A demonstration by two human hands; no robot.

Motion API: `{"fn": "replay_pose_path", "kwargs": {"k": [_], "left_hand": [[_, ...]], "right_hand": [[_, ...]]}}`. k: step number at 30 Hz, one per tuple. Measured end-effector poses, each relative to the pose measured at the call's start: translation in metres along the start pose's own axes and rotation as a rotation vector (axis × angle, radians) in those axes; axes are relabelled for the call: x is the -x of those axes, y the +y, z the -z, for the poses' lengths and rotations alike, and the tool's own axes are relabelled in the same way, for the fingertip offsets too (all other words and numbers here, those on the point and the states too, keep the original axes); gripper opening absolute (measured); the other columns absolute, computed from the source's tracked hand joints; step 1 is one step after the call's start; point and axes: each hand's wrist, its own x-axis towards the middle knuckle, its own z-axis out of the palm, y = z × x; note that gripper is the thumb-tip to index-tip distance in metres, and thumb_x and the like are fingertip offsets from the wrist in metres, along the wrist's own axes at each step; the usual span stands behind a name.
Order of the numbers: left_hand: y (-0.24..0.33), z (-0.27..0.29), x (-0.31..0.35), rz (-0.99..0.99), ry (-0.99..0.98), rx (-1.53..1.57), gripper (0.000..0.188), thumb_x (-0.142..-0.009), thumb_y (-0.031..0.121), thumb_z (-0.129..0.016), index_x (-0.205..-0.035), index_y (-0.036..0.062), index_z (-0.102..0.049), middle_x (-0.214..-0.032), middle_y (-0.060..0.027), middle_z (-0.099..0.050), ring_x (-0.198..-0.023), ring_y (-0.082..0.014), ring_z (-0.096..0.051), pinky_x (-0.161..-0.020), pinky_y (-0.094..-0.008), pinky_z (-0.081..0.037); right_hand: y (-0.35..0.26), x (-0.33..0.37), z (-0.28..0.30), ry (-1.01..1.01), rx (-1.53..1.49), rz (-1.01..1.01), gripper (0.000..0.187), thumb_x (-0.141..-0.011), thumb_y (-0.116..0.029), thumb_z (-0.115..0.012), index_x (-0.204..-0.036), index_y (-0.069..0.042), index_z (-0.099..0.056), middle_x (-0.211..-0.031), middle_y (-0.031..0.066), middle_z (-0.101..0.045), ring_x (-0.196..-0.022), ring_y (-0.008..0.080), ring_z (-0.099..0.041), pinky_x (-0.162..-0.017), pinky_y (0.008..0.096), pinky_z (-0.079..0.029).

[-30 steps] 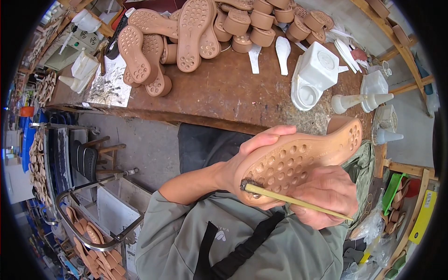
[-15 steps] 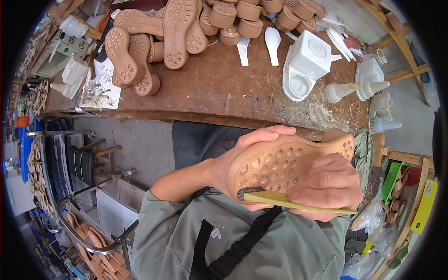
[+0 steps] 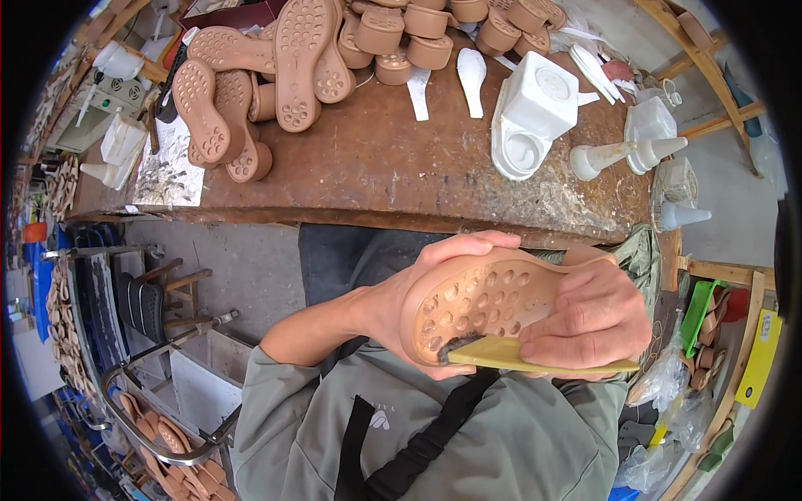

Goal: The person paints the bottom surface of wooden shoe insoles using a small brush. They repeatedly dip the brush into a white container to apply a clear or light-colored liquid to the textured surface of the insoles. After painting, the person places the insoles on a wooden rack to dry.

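Note:
My left hand (image 3: pixel 391 299) is wrapped round the toe end of a tan shoe sole (image 3: pixel 493 292), its thumb side along the far edge and fingertips showing at the near edge. The sole is tilted, and its dimpled, glossy-wet side shows. In my right hand (image 3: pixel 589 321) is a brush (image 3: pixel 493 352) with a flat yellow handle, gripped in closed fingers. Its dark bristles touch the dimpled surface close to the near rim of the toe. The heel end is partly covered by my right hand.
Beyond my hands, a brown worktable (image 3: pixel 376 159) bears a pile of tan soles (image 3: pixel 305 58), white insole pieces (image 3: pixel 470 79), a white container (image 3: pixel 539 108) and nozzle bottles (image 3: pixel 601 159). A metal-framed cart (image 3: pixel 200 376) stands at left, a green plastic piece (image 3: pixel 699 317) at right.
The brush has shifted slightly right along the sole's toe and its handle's broad face shows more. The sole has tilted a little. The whole view has shifted slightly.

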Motion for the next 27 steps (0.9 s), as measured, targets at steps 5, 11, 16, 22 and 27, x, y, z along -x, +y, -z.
{"fn": "replay_pose_path", "kwargs": {"k": [5,11,16,22,27], "left_hand": [[-0.008,0.008,-0.003,0.035,0.138,0.169,0.108,-0.058,0.024,-0.084,-0.140,0.0031,-0.016,-0.140,-0.0226,-0.029,-0.131,-0.0308,-0.035,-0.102,-0.0417,-0.038],[-0.003,0.010,-0.024,0.096,0.592,0.880,0.090,-0.077,0.059,-0.053,-0.142,0.0023,-0.028,-0.136,-0.0225,-0.040,-0.121,-0.0323,-0.048,-0.100,-0.0426,-0.041],[0.001,-0.003,-0.025,0.090,0.585,0.928,0.085,-0.084,0.061,-0.041,-0.144,0.0031,-0.023,-0.142,-0.0236,-0.033,-0.124,-0.0322,-0.044,-0.101,-0.0432,-0.039],[0.009,-0.006,-0.028,0.170,0.580,0.969,0.086,-0.086,0.064,-0.037,-0.146,0.0046,-0.018,-0.146,-0.0241,-0.026,-0.130,-0.0326,-0.038,-0.107,-0.0443,-0.033],[0.011,-0.001,-0.031,0.174,0.522,0.967,0.086,-0.088,0.065,-0.033,-0.146,0.0041,-0.016,-0.147,-0.0234,-0.025,-0.130,-0.0328,-0.038,-0.106,-0.0447,-0.034]], "right_hand": [[0.000,0.014,0.009,0.186,0.012,-0.253,0.015,-0.072,-0.004,-0.074,-0.084,0.002,-0.070,-0.067,0.0098,-0.064,-0.053,0.0142,-0.060,-0.042,0.0248,-0.041],[0.009,-0.007,-0.023,0.842,-0.032,-0.564,0.017,-0.078,0.002,-0.069,-0.094,0.007,-0.064,-0.076,0.0144,-0.066,-0.058,0.0163,-0.062,-0.052,0.0244,-0.048],[0.030,-0.021,-0.030,0.731,0.310,-0.379,0.016,-0.076,0.004,-0.069,-0.090,0.006,-0.065,-0.075,0.0137,-0.066,-0.057,0.0179,-0.062,-0.054,0.0265,-0.051],[0.032,-0.028,-0.029,0.605,0.382,-0.285,0.018,-0.072,0.003,-0.071,-0.088,0.006,-0.064,-0.072,0.0135,-0.066,-0.056,0.0206,-0.064,-0.053,0.0283,-0.052],[0.029,-0.026,-0.030,0.538,0.345,-0.272,0.018,-0.071,0.001,-0.072,-0.087,0.006,-0.064,-0.069,0.0129,-0.066,-0.055,0.0208,-0.064,-0.050,0.0291,-0.051]]}}
